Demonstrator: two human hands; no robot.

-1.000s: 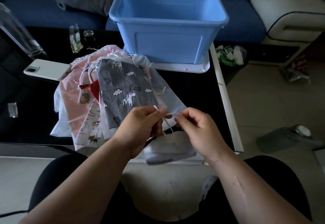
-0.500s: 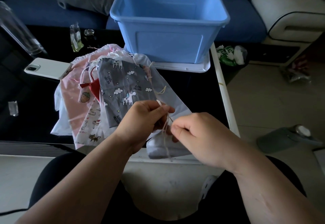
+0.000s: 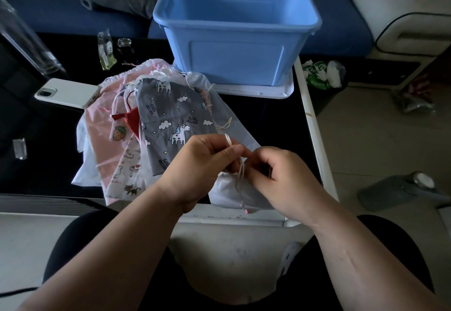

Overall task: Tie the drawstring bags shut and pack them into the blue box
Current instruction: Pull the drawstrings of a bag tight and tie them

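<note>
Just below frame centre, a small white fabric drawstring bag (image 3: 234, 195) is hung under both hands, its thin white cord (image 3: 241, 170) pinched by the left hand (image 3: 195, 164) and gripped in the curled right hand (image 3: 283, 179), presumably so a knot can be tightened. An open blue plastic box (image 3: 234, 54) is set at upper centre, behind the printed cloth bags (image 3: 168, 115).

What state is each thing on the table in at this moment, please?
White bag: at the table's near edge, neck gathered.
Drawstring: pinched by the left hand and right hand, no finished knot visible.
Unicorn bag: flat on top of the pile, not yet packed.
Blue box: upright, open, no bag visible inside.
Phone: face down on the table.
</note>
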